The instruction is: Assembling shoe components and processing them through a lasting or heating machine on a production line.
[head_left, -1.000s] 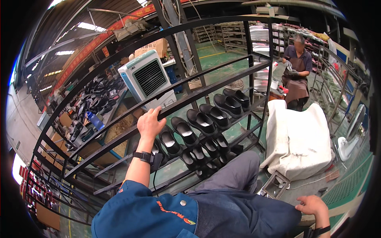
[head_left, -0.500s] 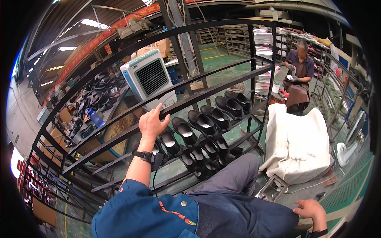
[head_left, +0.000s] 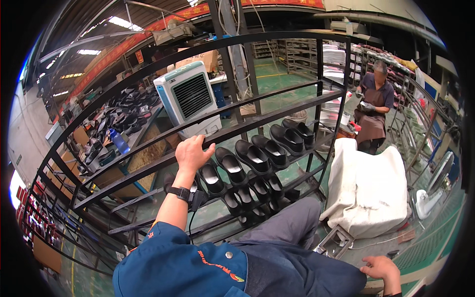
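On the rack bar (head_left: 148, 166) | left hand (head_left: 192, 154) grip wrapped around it | black shoes (head_left: 232, 166) just beside | right hand (head_left: 380, 267) loosely open, low.

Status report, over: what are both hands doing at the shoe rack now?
Left hand gripping a bar of the black metal rack. Right hand low at the side, holding nothing visible. Black shoes lined on the shelf, untouched.

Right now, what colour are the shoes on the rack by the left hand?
Glossy black shoes, clearest in the head view.
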Demonstrator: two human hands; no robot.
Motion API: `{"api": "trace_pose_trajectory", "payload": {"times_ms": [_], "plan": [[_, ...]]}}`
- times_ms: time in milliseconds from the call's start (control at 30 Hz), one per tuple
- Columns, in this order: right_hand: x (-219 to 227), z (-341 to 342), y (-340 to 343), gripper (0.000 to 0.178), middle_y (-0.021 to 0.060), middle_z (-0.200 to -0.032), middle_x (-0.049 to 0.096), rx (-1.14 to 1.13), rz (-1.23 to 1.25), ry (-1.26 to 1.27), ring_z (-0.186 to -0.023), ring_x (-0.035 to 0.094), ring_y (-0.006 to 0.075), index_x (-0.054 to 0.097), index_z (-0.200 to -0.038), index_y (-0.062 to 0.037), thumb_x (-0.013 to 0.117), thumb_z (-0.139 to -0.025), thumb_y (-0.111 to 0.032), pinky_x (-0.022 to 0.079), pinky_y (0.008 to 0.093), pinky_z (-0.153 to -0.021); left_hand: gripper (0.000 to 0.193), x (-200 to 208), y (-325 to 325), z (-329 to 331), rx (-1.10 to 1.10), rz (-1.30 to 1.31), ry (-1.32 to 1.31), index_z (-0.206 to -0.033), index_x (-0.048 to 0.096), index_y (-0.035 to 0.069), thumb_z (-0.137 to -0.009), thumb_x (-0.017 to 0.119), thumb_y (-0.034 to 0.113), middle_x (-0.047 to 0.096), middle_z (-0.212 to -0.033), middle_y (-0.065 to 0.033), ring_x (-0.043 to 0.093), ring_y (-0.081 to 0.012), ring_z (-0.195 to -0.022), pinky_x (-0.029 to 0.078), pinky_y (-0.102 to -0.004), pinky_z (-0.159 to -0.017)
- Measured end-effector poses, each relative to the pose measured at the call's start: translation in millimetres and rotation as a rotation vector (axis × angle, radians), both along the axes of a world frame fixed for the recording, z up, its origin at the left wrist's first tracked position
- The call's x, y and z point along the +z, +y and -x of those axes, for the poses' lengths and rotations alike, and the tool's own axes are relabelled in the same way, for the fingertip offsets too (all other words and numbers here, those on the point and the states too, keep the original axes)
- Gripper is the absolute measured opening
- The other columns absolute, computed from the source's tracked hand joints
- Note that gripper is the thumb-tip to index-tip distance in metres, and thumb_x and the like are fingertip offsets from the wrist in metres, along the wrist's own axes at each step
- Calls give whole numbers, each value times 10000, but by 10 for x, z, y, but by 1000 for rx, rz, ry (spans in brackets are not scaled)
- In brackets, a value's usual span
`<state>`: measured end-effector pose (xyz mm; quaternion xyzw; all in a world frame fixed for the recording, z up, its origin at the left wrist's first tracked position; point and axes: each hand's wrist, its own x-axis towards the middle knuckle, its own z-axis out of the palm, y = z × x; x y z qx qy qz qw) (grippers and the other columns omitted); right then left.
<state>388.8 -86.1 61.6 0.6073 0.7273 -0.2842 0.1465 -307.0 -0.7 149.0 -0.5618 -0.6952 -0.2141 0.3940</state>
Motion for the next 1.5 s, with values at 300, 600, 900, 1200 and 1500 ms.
{"api": "trace_pose_trajectory", "payload": {"times_ms": [300, 600, 900, 1200, 1500], "plan": [[43, 12, -88, 597, 154, -1064, 753, 26, -19, 13, -1041, 698, 351, 671, -1298, -110, 684, -854, -508, 539, 420, -923, 429, 20, -61, -16, 0, -25, -12, -897, 712, 91, -772, 743, 500, 690, -800, -88, 694, -296, -785, 533, -429, -697], [-105, -90, -7, 635, 136, -1065, 755, 53, -22, -1, -1042, 698, 344, 670, -1298, -96, 680, -844, -540, 543, 419, -911, 412, 36, -21, -60, -19, -35, -19, -945, 741, 101, -774, 741, 476, 695, -804, -66, 697, -277, -793, 532, -412, -710], [-120, -95, -13, 604, 138, -1052, 755, 51, -47, 22, -1035, 697, 350, 675, -1291, -103, 675, -848, -514, 537, 435, -918, 408, -7, 1, -19, -23, -53, -5, -927, 732, 93, -775, 741, 471, 691, -801, -67, 694, -277, -798, 531, -411, -710], [-136, -118, -17, 619, 138, -1070, 755, 35, -37, 11, -1043, 701, 333, 664, -1314, -114, 688, -849, -522, 541, 397, -923, 414, -10, -29, -25, -21, -54, -12, -915, 726, 92, -771, 743, 480, 690, -802, -72, 691, -282, -797, 527, -416, -717], [1, -16, -51, 644, 152, -1126, 741, -1, -4, 10, -1084, 688, 343, 652, -1333, -119, 680, -852, -547, 525, 396, -965, 418, -18, -14, -39, -4, -28, -16, -926, 734, 97, -775, 742, 486, 697, -817, -72, 690, -280, -809, 527, -420, -730]]}}
